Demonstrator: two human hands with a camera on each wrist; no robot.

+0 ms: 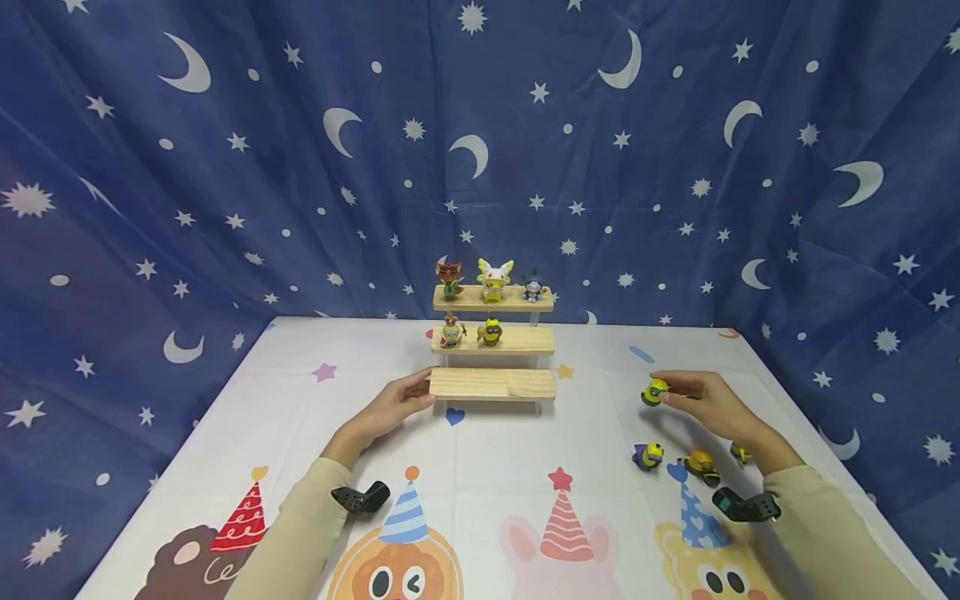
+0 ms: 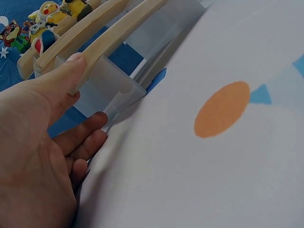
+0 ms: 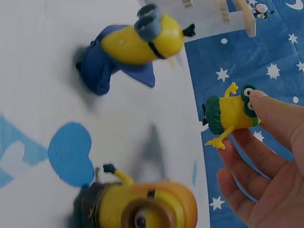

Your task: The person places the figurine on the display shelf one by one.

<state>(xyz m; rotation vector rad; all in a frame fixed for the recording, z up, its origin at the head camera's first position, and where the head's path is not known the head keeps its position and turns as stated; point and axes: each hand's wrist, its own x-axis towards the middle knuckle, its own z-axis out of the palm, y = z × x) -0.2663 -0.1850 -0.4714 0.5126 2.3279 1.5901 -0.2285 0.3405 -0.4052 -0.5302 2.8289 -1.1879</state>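
Observation:
A three-tier wooden shelf (image 1: 487,384) stands at the middle back; my left hand (image 1: 390,407) holds the left end of its lowest board, the thumb on the wood in the left wrist view. My right hand (image 1: 708,404) pinches a small yellow figure with a green skirt (image 3: 232,111) above the table at the right. Three figures stand on the top board: a fox-like one (image 1: 449,281), a white-eared one (image 1: 494,281) and a blue one (image 1: 533,289). Two yellow figures (image 1: 452,331) (image 1: 491,332) stand on the middle board.
Below my right hand lie a blue-clad yellow figure (image 1: 648,456), an orange and yellow figure (image 1: 701,467) and another small figure (image 1: 741,452) partly by the wrist. A patterned white cloth (image 1: 247,417) covers the table; a blue star curtain (image 1: 525,150) hangs behind.

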